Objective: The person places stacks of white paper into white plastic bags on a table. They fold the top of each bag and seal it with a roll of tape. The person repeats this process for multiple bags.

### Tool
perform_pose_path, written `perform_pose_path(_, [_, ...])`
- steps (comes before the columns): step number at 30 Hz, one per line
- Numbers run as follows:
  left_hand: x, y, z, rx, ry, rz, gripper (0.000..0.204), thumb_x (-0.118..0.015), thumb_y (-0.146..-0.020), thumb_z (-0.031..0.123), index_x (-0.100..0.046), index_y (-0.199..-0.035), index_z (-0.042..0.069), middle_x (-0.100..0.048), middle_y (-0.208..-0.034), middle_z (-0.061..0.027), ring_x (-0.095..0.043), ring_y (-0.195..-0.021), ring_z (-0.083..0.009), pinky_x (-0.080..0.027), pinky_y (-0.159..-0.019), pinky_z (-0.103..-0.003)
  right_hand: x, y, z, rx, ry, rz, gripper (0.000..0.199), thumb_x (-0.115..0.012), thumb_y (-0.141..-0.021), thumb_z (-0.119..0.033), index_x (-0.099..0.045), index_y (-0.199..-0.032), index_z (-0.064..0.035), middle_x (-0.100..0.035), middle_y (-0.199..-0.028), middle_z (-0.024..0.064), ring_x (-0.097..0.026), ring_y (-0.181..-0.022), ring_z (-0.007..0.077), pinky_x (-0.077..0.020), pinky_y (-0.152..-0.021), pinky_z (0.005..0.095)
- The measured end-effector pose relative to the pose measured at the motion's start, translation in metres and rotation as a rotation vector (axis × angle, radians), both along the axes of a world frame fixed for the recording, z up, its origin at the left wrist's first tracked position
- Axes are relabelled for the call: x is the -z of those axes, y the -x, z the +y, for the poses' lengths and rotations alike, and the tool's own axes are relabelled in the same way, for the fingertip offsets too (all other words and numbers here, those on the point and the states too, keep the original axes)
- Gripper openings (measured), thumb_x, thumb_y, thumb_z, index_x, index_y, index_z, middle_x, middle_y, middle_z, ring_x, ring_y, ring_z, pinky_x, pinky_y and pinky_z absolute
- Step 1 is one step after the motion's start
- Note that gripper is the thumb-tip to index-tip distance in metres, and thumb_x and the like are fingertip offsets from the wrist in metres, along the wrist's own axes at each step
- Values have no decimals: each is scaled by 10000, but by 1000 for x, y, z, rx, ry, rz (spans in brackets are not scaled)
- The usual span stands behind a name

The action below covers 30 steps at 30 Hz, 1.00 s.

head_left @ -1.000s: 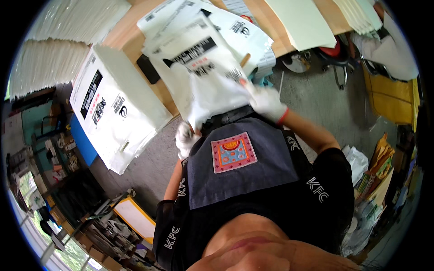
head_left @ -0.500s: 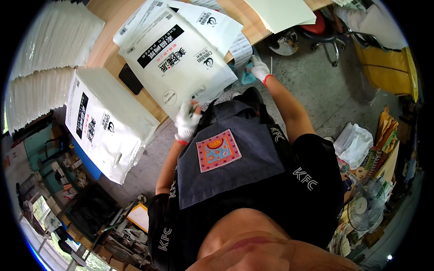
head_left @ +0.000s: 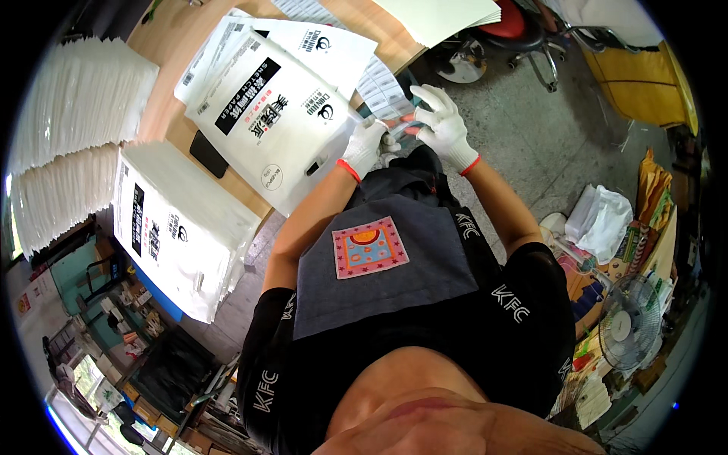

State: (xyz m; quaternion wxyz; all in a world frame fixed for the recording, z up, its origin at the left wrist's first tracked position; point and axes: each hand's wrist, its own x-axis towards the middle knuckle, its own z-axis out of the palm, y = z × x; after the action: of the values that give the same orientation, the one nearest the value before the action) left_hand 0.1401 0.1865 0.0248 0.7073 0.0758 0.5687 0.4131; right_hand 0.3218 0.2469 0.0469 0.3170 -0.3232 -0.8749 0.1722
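On the near edge of the table lies a white paper packet (head_left: 284, 144) in a clear plastic sleeve, with black printed blocks. At its near right corner is my left hand (head_left: 365, 145), in a white glove with bare fingertips and red cuff. Its fingers are bent together; what lies between them is too small to make out. My right hand (head_left: 444, 130), gloved the same way, is just beside it, past the table edge. Its fingers are spread, thumb and forefinger toward the left fingertips. More white packets (head_left: 334, 49) lie fanned beneath the front one.
A stack of filled packets (head_left: 178, 227) stands left of the table, with tall stacks of plastic-sleeved paper (head_left: 83, 98) behind. A black phone (head_left: 208, 154) rests by the front packet. Cream sheets (head_left: 436, 19) lie at the far right. A fan (head_left: 628, 322) and a red-seated chair (head_left: 504, 23) stand right.
My right hand has left a teal piece at the table edge and come up beside the left hand. My left hand has moved right and up to the packet's corner. The view has shifted slightly.
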Motion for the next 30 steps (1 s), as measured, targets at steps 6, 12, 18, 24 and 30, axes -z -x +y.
perform_pose_path(6, [-1,2,-3,-38,-52,30,175,-501,-900,178,-532,-1029,64,-492,-570,-30,-523,-423,-153,-405,-295,-306,-11,14,8,-240,-151,-1,208,-738,-592,-159,-591,-704,-63,-608,-1117,60,-549,-1051,280,-451,-871,421])
perform_pose_path(12, [-2,9,-6,-191,-59,53,176,-530,-891,151,-538,-968,-7,-521,-564,-50,-521,-414,-156,-458,-370,-298,-26,31,14,-276,-73,-39,194,-717,-623,-129,-563,-716,-56,-605,-1113,80,-560,-1024,301,-459,-874,422])
perform_pose_path(18, [-5,34,-32,218,-152,342,221,-474,-879,106,-593,-1019,-16,-617,-655,-71,-577,-498,-148,-477,-465,-274,-47,73,22,-287,133,160,127,-706,-673,-72,-611,-753,-46,-651,-1020,102,-600,-1008,289,-465,-884,386])
perform_pose_path(24, [53,84,-146,-170,-138,-276,337,-543,-922,163,-492,-1211,-2,-616,-1000,-109,-613,-752,-165,-535,-694,-292,-31,219,51,-517,1029,172,155,-577,-885,-78,-622,-1008,5,-634,-913,20,-587,-884,96,-468,-794,236])
perform_pose_path(30, [64,108,-253,-579,-87,-525,665,-631,-880,228,-270,-1423,98,-397,-1407,-118,-450,-1233,-271,-390,-1037,-395,28,417,90,-553,1010,-48,175,-653,-819,-217,-694,-900,-68,-686,-955,67,-601,-898,147,-451,-809,276])
